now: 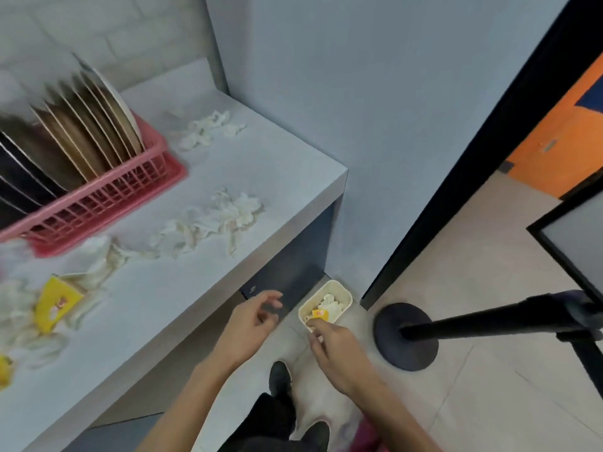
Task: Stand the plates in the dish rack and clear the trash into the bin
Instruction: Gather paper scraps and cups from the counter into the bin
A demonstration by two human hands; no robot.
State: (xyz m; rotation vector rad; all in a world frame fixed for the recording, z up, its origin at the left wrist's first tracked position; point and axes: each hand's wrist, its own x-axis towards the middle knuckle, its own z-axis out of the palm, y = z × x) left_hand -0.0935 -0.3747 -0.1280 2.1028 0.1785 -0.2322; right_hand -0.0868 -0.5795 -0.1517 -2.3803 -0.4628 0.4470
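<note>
Nothing legible anywhere. Reddish print on the yellow carton lying on the counter, smeared past reading. A red-and-white blotch on the yellow scrap at the bin, far too small to make out. A small pale mark on the dark cabinet front under the counter, just a blur, unreadable as well.

Pink dish rack and its dark plates run off the left edge, blurred; a yellow wrapper is cropped there too.
</note>
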